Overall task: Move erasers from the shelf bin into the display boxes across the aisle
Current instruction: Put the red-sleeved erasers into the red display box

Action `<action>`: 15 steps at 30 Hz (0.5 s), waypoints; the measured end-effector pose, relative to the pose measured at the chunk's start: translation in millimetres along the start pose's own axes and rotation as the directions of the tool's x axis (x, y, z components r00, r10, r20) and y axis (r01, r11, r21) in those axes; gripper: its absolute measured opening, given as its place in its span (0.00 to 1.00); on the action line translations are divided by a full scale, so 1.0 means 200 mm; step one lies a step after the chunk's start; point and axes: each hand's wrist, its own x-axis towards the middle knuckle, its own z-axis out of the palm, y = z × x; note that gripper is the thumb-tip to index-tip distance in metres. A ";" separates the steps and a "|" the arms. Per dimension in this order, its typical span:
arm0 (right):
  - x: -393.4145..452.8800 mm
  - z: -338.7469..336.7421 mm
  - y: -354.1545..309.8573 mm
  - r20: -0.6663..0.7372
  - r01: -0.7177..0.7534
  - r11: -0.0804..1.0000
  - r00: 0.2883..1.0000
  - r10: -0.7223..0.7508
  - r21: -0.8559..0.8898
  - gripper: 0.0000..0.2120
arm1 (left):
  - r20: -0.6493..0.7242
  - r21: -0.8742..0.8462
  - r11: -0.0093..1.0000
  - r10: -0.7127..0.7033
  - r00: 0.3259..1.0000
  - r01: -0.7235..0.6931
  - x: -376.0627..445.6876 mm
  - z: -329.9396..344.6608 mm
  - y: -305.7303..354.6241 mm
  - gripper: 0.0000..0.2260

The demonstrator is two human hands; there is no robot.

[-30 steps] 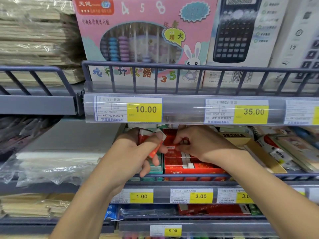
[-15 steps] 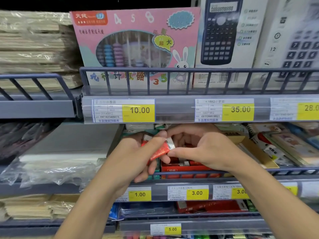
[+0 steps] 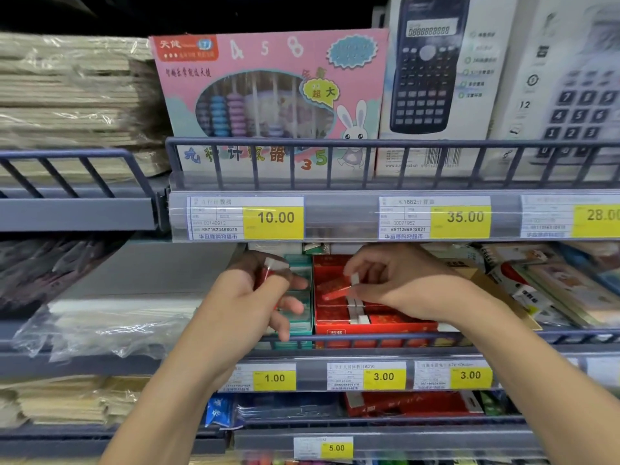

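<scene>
Two bare forearms seen from below frame edge, no sleeves shown. Left hand (image 3: pixel 255 297) and right hand (image 3: pixel 402 283) uncovered: no gloves, rings, watch or wristbands made out. Fingernails seen short and unpainted. Nothing worn is visible.

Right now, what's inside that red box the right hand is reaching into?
The red box holds rows of red-sleeved erasers with white ends. The right hand pinches one eraser above them. Its palm covers the box's right side, and lower layers cannot be seen.

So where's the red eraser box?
In the head view, the red eraser box sits centre on the middle shelf, under the right hand, beside the green box.
</scene>
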 end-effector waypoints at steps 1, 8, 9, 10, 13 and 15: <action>0.01 0.01 0.00 0.003 0.010 0.999 1.000 -0.010 -0.032 0.08 | -0.005 0.002 1.000 0.006 1.000 -0.006 0.00 0.00 -0.01 0.05; 0.04 0.05 -0.01 0.007 0.017 0.994 1.000 -0.017 -0.108 0.07 | 0.019 0.029 0.998 0.050 0.999 -0.050 -0.01 -0.02 -0.01 0.08; 0.04 0.05 0.00 0.003 0.017 0.992 1.000 -0.017 -0.125 0.06 | 0.015 0.045 0.997 0.069 0.997 -0.070 -0.02 -0.02 -0.01 0.07; 0.05 0.06 0.00 0.005 0.024 0.989 1.000 -0.024 -0.146 0.06 | 0.009 0.064 0.994 0.091 0.996 -0.091 -0.02 -0.02 -0.01 0.06; 0.07 0.08 0.00 0.035 0.049 0.981 0.998 -0.044 -0.190 0.06 | 0.017 0.110 0.983 0.143 0.990 -0.144 -0.01 -0.02 -0.01 0.06; 0.08 0.09 0.00 0.051 0.043 0.980 0.998 -0.034 -0.195 0.05 | 0.027 0.103 0.982 0.156 0.987 -0.158 -0.01 -0.01 -0.01 0.07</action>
